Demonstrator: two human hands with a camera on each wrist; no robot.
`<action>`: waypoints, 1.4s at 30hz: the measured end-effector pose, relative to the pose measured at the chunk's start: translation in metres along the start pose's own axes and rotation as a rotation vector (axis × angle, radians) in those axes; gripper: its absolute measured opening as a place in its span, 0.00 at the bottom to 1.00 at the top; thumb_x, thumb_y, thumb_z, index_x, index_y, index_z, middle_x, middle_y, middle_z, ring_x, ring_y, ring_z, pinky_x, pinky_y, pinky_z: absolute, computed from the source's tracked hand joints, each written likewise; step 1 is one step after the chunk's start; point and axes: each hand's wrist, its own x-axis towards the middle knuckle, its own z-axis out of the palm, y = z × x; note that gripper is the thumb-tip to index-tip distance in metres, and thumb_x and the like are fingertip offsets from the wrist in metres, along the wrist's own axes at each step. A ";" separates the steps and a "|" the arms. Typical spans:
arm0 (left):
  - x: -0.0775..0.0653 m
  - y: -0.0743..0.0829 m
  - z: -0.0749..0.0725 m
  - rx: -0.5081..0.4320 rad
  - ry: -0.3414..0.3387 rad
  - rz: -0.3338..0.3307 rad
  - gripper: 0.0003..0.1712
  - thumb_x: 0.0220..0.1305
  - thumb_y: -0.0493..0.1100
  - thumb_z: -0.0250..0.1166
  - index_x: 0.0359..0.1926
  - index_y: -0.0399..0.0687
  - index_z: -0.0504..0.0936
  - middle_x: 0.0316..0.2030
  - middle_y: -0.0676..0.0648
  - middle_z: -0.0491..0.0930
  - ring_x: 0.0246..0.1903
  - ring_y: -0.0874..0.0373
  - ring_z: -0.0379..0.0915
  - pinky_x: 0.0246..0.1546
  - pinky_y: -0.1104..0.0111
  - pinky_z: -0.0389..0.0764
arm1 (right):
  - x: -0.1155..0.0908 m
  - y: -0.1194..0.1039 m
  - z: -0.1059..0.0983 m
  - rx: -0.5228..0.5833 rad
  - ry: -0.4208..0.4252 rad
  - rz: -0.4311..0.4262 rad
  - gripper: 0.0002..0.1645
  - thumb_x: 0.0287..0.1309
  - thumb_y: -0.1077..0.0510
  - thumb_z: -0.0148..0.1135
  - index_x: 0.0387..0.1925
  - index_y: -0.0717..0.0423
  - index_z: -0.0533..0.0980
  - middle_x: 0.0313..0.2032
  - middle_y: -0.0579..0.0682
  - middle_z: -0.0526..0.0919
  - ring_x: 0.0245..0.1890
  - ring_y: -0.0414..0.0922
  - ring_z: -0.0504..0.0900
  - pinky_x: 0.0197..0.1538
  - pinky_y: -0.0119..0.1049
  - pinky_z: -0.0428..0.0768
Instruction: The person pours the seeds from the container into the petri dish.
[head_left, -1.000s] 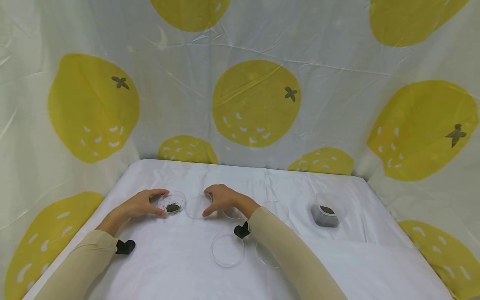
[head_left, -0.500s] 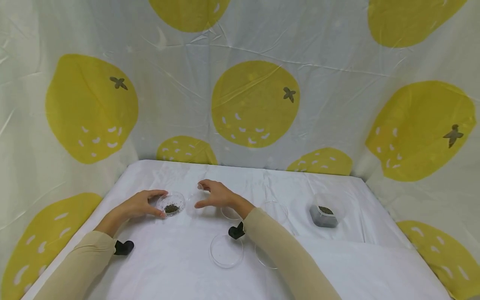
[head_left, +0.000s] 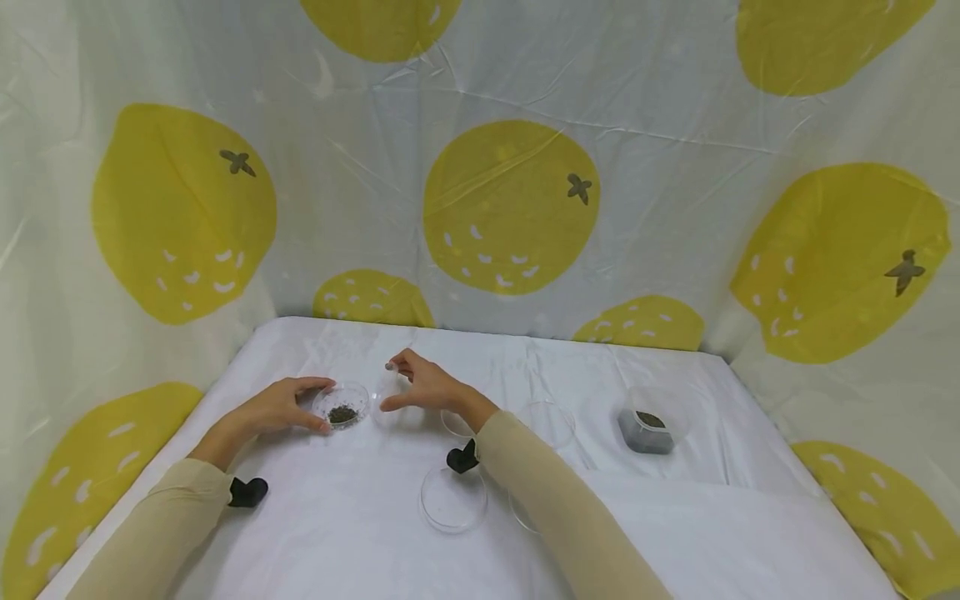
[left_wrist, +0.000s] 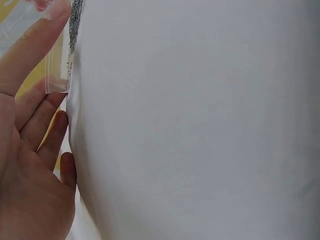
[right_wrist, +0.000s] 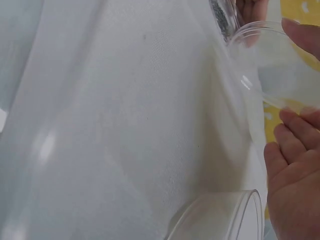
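Observation:
On the left side of the table, my left hand (head_left: 281,406) grips a clear petri dish (head_left: 349,392) between thumb and fingers. Dark green granules (head_left: 342,414) lie heaped in it, with specks scattered about. My right hand (head_left: 429,387) holds a clear round petri dish lid (head_left: 386,393) by its edge, just right of that dish. In the right wrist view the lid (right_wrist: 275,70) stands tilted above the cloth, thumb on one side and fingertips on the other. The left wrist view shows the dish wall (left_wrist: 56,72) between thumb and fingers.
Several more clear round dishes or lids lie on the white cloth, one at front centre (head_left: 453,500) and one farther back (head_left: 551,425), some partly behind my right arm. A clear tub (head_left: 647,440) with dark granules stands at right. A fruit-print curtain (head_left: 513,208) hangs behind.
My right hand has lifted the clear lid, tilted it up and moved left, closer to the dish with granules. My left hand stays on its dish.

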 end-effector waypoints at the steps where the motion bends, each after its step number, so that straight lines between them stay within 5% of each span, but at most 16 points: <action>1: 0.000 0.000 -0.001 0.004 0.000 -0.002 0.50 0.46 0.52 0.86 0.68 0.38 0.76 0.70 0.27 0.66 0.71 0.27 0.53 0.68 0.35 0.56 | 0.001 0.000 0.000 0.019 -0.003 -0.004 0.43 0.53 0.47 0.82 0.64 0.50 0.68 0.67 0.45 0.73 0.72 0.42 0.67 0.71 0.34 0.64; 10: 0.001 0.000 -0.001 -0.015 -0.021 -0.026 0.50 0.47 0.51 0.85 0.69 0.38 0.75 0.71 0.26 0.64 0.71 0.27 0.52 0.68 0.34 0.55 | 0.008 -0.008 0.006 0.090 -0.048 -0.004 0.50 0.57 0.51 0.79 0.72 0.60 0.61 0.70 0.52 0.70 0.73 0.43 0.65 0.71 0.34 0.64; 19: -0.001 0.003 0.000 -0.020 -0.028 -0.033 0.50 0.48 0.52 0.85 0.70 0.38 0.75 0.71 0.28 0.64 0.71 0.28 0.54 0.68 0.34 0.56 | 0.014 -0.018 0.024 0.160 -0.042 0.106 0.46 0.55 0.45 0.79 0.70 0.45 0.65 0.64 0.45 0.72 0.68 0.44 0.72 0.61 0.37 0.76; 27: -0.001 0.004 -0.001 -0.018 -0.016 -0.011 0.50 0.48 0.51 0.85 0.69 0.38 0.75 0.70 0.29 0.67 0.70 0.31 0.57 0.67 0.36 0.59 | 0.021 -0.027 0.033 0.154 -0.021 0.083 0.49 0.55 0.47 0.79 0.74 0.49 0.66 0.66 0.51 0.73 0.63 0.45 0.77 0.57 0.36 0.78; 42: -0.002 0.005 -0.001 -0.015 -0.028 -0.036 0.54 0.48 0.53 0.85 0.71 0.33 0.72 0.70 0.27 0.65 0.71 0.29 0.56 0.67 0.35 0.60 | 0.029 -0.030 0.043 0.085 -0.072 0.090 0.51 0.54 0.46 0.81 0.76 0.50 0.68 0.70 0.43 0.72 0.67 0.43 0.72 0.63 0.37 0.75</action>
